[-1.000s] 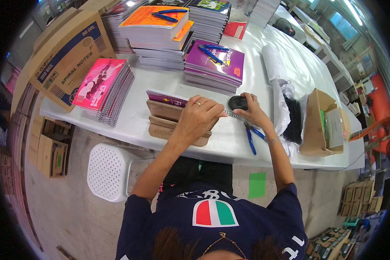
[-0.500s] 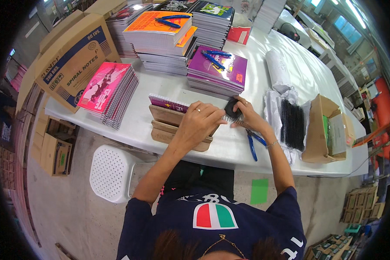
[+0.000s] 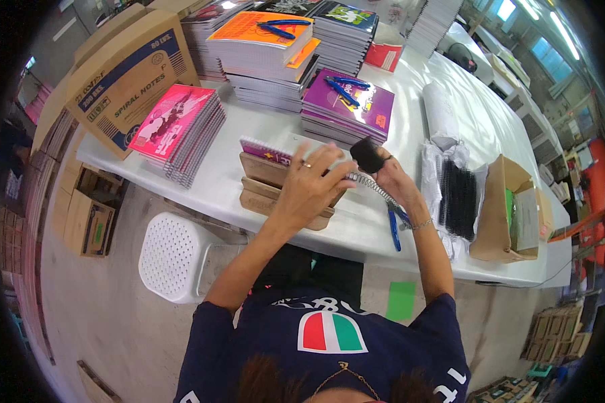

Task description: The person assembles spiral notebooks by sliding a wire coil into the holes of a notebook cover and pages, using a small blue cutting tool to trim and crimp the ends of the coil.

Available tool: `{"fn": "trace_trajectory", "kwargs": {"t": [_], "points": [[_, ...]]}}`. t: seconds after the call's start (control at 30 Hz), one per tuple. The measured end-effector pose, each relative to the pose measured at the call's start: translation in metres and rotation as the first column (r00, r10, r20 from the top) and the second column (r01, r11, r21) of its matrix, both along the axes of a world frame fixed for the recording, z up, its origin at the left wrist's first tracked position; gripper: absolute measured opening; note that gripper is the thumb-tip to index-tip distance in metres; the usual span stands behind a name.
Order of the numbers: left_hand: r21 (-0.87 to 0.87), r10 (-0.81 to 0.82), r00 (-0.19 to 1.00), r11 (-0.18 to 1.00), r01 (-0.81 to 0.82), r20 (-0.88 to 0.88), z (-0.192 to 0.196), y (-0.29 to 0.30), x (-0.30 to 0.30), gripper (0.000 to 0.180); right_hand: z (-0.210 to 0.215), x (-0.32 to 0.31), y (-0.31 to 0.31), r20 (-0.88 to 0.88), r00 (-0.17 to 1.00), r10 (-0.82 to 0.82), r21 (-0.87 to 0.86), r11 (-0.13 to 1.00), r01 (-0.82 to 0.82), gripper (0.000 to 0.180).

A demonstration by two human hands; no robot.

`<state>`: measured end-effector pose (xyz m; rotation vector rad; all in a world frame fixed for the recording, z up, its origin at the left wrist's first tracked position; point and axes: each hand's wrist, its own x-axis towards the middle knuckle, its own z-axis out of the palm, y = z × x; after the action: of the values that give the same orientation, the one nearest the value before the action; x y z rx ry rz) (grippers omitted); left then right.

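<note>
The wire spiral (image 3: 370, 186) sits right at the wooden jig (image 3: 279, 188) on the table edge, the notebook (image 3: 265, 149) propped in it. It could skip holes if my right hand (image 3: 391, 176) (wrapped around a black roller (image 3: 366, 154)) tilts. My left hand (image 3: 309, 191) arches over the jig, fingers spread, pressing down.

Both arms reach up and forward from the body, bare below short dark sleeves. The left arm is bent a little at the elbow. The left hand (image 3: 308, 190) is raised with its back to the camera, fingers spread and curled a bit, a ring on one finger. The right arm goes straight up on the other side. The right hand (image 3: 387, 176) is closed, fingers wrapped tight. A thin bracelet sits on the right wrist.
</note>
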<state>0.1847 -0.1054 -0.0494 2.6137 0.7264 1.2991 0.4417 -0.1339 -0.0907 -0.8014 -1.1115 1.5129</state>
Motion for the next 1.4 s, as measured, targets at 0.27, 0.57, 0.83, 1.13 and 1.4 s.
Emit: {"fn": "trace_trajectory", "kwargs": {"t": [0.27,0.57,0.83,1.13,1.4], "points": [[-0.205,0.316,0.948,0.931,-0.302,0.037,0.002,-0.012,-0.009,0.04,0.066,-0.036,-0.007,-0.223,0.922,0.315,0.187,0.943,-0.276,0.056],[-0.274,0.243,0.97,0.934,-0.23,0.015,0.004,-0.007,-0.01,0.036,0.102,-0.031,-0.014,0.425,0.874,0.236,0.232,0.905,-0.357,0.027],[-0.271,0.155,0.987,0.953,-0.138,0.04,0.0,0.0,-0.021,0.035,0.101,-0.058,-0.006,0.791,0.612,-0.009,0.125,0.981,-0.147,0.027],[-0.267,0.159,0.985,0.954,-0.138,0.06,0.005,0.011,-0.023,0.042,0.118,-0.053,0.007,0.571,0.813,0.113,0.011,0.989,-0.145,0.025],[-0.226,0.166,0.981,0.964,-0.141,0.096,0.014,0.006,-0.026,0.057,0.078,-0.053,0.013,0.526,0.848,0.059,0.028,0.996,-0.086,0.032]]}}
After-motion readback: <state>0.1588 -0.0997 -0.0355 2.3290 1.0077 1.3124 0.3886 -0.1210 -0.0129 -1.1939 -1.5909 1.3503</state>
